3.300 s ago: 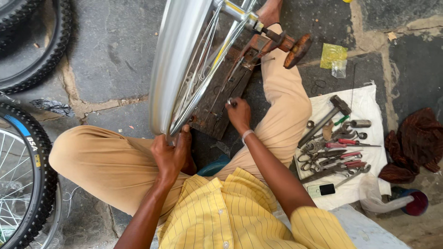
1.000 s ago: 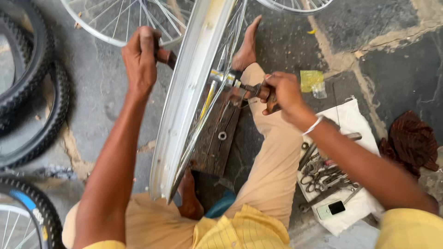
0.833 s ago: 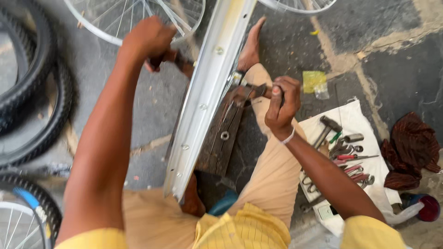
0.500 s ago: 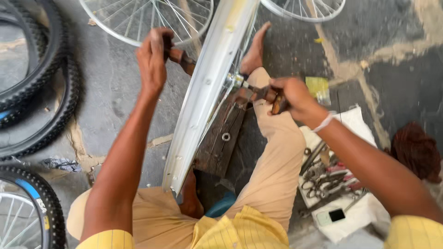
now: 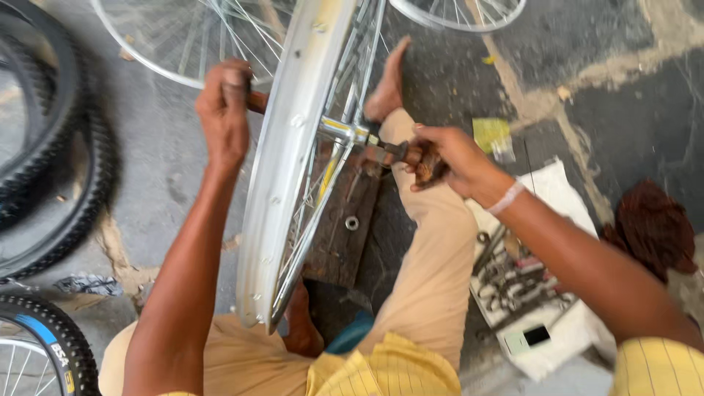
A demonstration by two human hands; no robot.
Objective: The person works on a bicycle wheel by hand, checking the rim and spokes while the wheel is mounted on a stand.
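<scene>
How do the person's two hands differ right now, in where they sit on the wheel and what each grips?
The left hand is raised on the outer side of the silver rim, closed on a brown handle; the right hand sits lower on the spoke side, closed on a rusty tool at the axle. The left arm reaches up the frame, the right comes in from the side. Both are closed, level with the hub.

Black tyres (image 5: 51, 169) lie left; tools (image 5: 513, 282) rest on white cloth (image 5: 565, 198).
</scene>
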